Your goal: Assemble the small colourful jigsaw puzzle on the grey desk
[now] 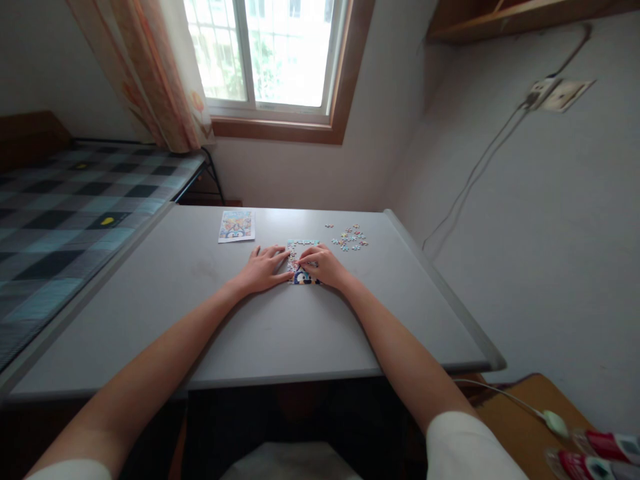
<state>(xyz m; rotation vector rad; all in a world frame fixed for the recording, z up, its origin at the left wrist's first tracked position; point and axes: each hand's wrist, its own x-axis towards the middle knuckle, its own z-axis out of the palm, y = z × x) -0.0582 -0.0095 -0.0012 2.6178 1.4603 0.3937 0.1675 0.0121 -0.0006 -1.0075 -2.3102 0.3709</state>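
Observation:
A partly assembled jigsaw puzzle (303, 276) lies flat on the grey table, with a dark blue and white figure along its near edge. My left hand (265, 268) rests spread on the tabletop, its fingertips touching the puzzle's left side. Over the right part of the puzzle is my right hand (323, 265), thumb and fingers pinched together; whatever is between them is too small to make out. Loose puzzle pieces (350, 237) are scattered beyond my right hand. A printed picture sheet (237, 227) lies at the far left of the puzzle.
The grey table (240, 347) has raised edges at its sides. A bed with a checked cover (100, 193) stands to the left. On the right, a cable (467, 180) hangs from a wall socket (560, 95). A brown stool-like surface (530, 407) sits low at the right.

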